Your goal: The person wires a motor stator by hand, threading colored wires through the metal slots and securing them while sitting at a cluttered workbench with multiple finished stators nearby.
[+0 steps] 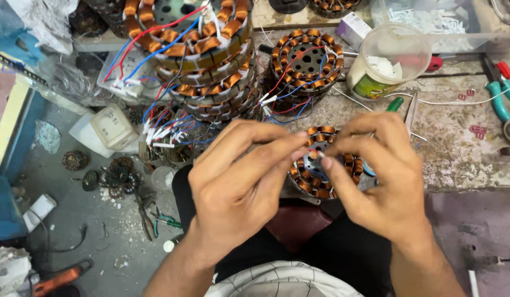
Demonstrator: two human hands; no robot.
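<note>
— What are the fingers doing, from where you stand?

— Both hands meet over a round motor core [321, 165] wound with copper coils, at the near edge of the worn bench [458, 148], just above the person's lap. The left hand [238, 176] has its fingers stretched out long and close together, tips pinched narrow against the top of the core. The right hand [376, 176] curls over from the other side, thumb and forefinger nipped together on something small and pale at the coils; I can't tell what it is.

— And how do the hands sit?

— Backs up, wrists low, forearms coming in from either side of the lap so the fingertips nearly touch. The core is mostly hidden under them.

— What's around them?

— Behind the hands, a stack of wound cores [205, 60] with red and blue wires, and a smaller one [304, 66] beside it. A clear plastic tub [390, 60] stands to the right, green-handled pliers [500, 99] further right.
</note>
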